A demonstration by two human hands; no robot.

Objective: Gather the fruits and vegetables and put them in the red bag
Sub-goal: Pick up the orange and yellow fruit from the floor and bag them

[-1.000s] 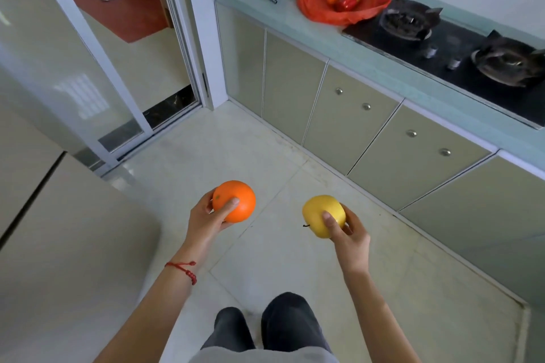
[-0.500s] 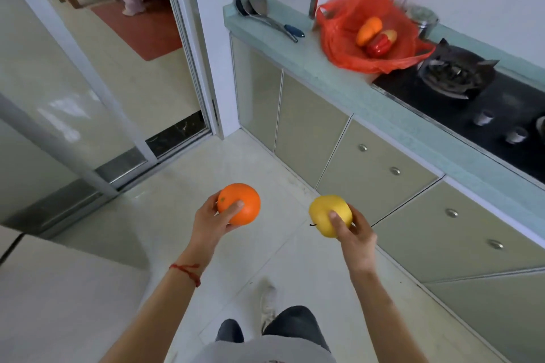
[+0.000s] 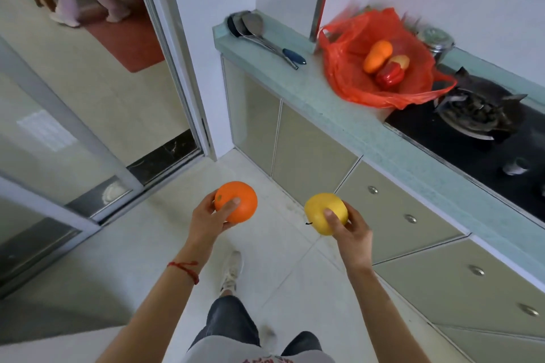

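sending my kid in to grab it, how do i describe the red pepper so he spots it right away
Find the pale green counter beside the black stove; an open red bag sits on it. Inside lie three pieces of produce, and the red pepper is the one nearest the counter's front edge. It is glossy, lobed and all red, unlike the smooth orange one beside it.

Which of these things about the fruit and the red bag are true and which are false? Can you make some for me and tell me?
1. The left hand holds the orange. True.
2. The right hand holds a banana. False: it grips a yellow apple.
3. The red bag lies on the floor. False: it sits on the counter beside the stove.
4. A red pepper is already in the bag. True.
5. The spatulas are inside the bag. False: they lie on the counter beside it.
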